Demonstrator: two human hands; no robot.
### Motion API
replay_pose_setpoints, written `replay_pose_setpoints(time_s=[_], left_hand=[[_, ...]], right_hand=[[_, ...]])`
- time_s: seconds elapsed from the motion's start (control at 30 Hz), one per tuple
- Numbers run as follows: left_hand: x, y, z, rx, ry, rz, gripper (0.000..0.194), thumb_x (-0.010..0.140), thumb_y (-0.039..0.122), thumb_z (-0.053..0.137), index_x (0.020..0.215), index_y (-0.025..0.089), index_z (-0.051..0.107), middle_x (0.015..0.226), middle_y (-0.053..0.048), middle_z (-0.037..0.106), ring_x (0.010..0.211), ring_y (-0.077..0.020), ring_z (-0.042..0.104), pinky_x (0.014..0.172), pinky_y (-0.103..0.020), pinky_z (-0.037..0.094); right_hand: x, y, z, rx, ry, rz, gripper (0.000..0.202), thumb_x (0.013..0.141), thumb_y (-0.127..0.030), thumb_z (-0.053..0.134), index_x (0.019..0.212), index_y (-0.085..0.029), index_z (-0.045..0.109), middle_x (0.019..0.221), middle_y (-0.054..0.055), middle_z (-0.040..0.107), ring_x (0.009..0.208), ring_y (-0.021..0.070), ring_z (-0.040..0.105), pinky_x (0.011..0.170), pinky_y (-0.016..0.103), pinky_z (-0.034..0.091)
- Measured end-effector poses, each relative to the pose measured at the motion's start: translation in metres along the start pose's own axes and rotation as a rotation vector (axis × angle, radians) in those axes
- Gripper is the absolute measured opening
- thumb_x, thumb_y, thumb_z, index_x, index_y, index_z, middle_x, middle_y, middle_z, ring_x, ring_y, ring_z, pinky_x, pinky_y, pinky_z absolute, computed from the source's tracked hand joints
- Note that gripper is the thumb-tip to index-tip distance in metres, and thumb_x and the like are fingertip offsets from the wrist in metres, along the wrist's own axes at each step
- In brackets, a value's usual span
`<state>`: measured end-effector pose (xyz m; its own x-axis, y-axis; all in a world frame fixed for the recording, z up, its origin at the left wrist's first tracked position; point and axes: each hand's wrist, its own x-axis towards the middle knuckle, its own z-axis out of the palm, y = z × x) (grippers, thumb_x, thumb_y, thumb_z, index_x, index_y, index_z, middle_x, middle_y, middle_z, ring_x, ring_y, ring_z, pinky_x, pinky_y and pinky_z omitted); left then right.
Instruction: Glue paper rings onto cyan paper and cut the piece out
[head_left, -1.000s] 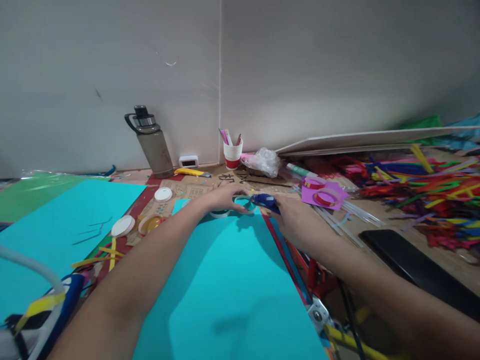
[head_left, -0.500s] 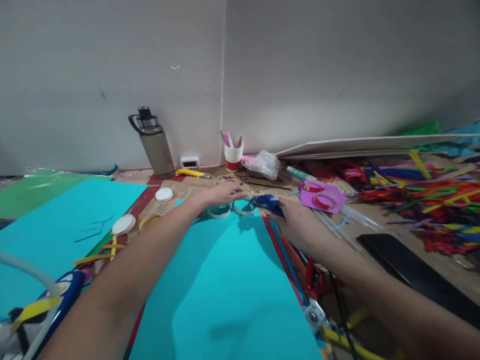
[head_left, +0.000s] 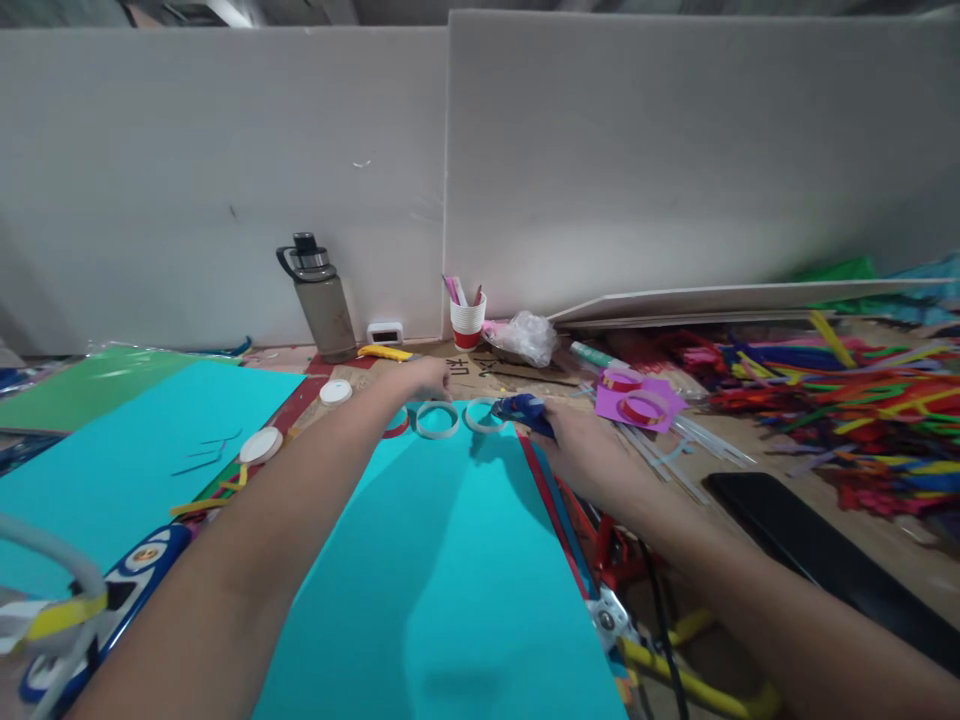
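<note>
A long turquoise sheet stretches away from me. Along its far end stand a red ring and two pale rings, a middle one and a right one. Just behind the middle ring is my left hand, its fingers curled downward; whatever they may pinch is hidden. My right hand is wrapped around a blue glue gun, whose tip points left at the right pale ring. The grip inside the palm is out of sight.
A bottle, yellow cutter and paper cups stand along the back wall. To the right are purple paper with red rings, a black object and colourful pipe cleaners. Another turquoise sheet lies left.
My left hand has drawn back from over the rings and its fingers have curled, so the rings show more fully. The glue gun stays by the right ring. The view has tilted up.
</note>
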<state>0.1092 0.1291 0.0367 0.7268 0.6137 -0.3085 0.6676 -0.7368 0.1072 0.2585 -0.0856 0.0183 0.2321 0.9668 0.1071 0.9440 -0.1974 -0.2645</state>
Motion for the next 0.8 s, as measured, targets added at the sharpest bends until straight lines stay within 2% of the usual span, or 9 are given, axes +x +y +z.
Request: replay_pose_setpoints(time_s=[0.13,0.33,0.57,0.67,0.8], left_hand=[[0.006,-0.001,-0.002,0.012,-0.044,-0.018,0.035,0.059,0.04,0.075,0.085,0.018,0.068,0.085,-0.005,0.07,0.073,-0.0193,0.06,0.066,-0.026,0.043],[0.01,-0.007,-0.005,-0.012,-0.128,0.027,0.031,0.062,0.046,0.072,0.076,0.018,0.065,0.076,-0.003,0.067,0.069,-0.0184,0.057,0.063,-0.027,0.042],[0.01,-0.019,-0.002,-0.104,-0.216,0.118,0.026,0.066,0.044,0.069,0.075,0.02,0.068,0.078,0.001,0.068,0.071,-0.0146,0.057,0.065,-0.024,0.042],[0.008,-0.02,0.001,-0.142,-0.186,0.11,0.023,0.065,0.039,0.07,0.075,0.019,0.068,0.076,0.001,0.066,0.071,-0.0143,0.055,0.064,-0.023,0.041],[0.006,-0.024,0.004,-0.218,-0.067,0.063,0.019,0.069,0.033,0.065,0.082,0.019,0.067,0.084,0.0,0.066,0.075,-0.014,0.055,0.063,-0.022,0.04]], right_hand=[[0.001,0.0,0.001,0.013,0.027,-0.002,0.024,0.092,-0.034,0.048,0.102,-0.016,0.059,0.104,0.013,0.068,0.095,0.024,0.062,0.075,0.029,0.04],[0.0,0.0,0.001,0.039,0.008,0.012,0.025,0.092,-0.034,0.048,0.107,-0.017,0.059,0.107,0.012,0.068,0.096,0.0247,0.063,0.076,0.03,0.041],[0.0,0.0,0.0,0.084,0.018,-0.019,0.023,0.092,-0.032,0.047,0.102,-0.017,0.061,0.101,0.011,0.069,0.091,0.0226,0.064,0.073,0.028,0.041],[0.001,-0.001,0.0,0.045,0.031,-0.022,0.023,0.092,-0.032,0.048,0.101,-0.016,0.061,0.1,0.012,0.069,0.09,0.0244,0.064,0.071,0.028,0.04],[0.004,-0.003,-0.001,0.042,0.059,-0.043,0.023,0.091,-0.029,0.049,0.104,-0.015,0.061,0.103,0.014,0.069,0.094,0.0262,0.064,0.072,0.029,0.04]])
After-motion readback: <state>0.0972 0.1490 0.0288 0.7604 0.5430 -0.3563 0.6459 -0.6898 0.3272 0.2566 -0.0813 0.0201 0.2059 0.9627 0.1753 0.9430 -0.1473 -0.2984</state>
